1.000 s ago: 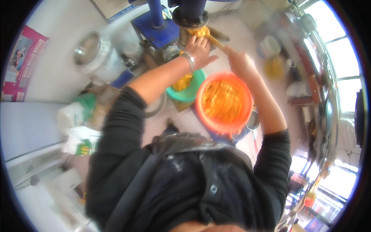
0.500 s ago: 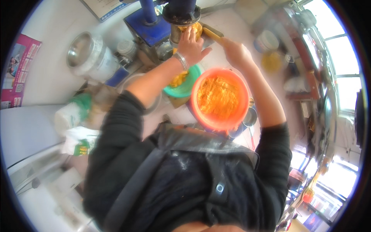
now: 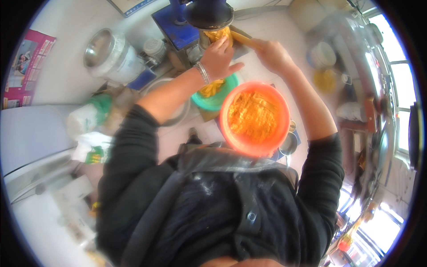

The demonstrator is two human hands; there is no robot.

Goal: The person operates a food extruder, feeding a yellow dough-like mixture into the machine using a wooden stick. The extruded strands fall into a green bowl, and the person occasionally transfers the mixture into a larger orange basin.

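My left hand (image 3: 218, 60), wearing bracelets, reaches up to the yellow food mass (image 3: 218, 34) under the dark round head (image 3: 209, 15) of a blue machine (image 3: 179, 33). Its fingertips rest against that mass and the thumb points away to the right. My right hand (image 3: 272, 55) is wrapped round a yellowish stick-like handle (image 3: 243, 39), whose far end meets the mass; what is at that end is hidden. Below my hands stands a green basin (image 3: 231, 84) with yellow strips (image 3: 211, 88) in it. Nearer me is an orange-red basin (image 3: 284, 127) filled with orange-yellow crumbly food (image 3: 253, 116).
A large metal pot (image 3: 104, 55) stands at the far left, beside a blue box (image 3: 142, 78). White-green bags (image 3: 91, 149) lie on the left. A dark pan (image 3: 289, 143) is right of the orange-red basin. White and yellow buckets (image 3: 324, 54) stand far right, near a cluttered counter.
The view has shifted, so the surroundings sit lower in the picture. My left fingers are slightly lower against the yellow mass and more bent. My right hand keeps its hold on the handle.
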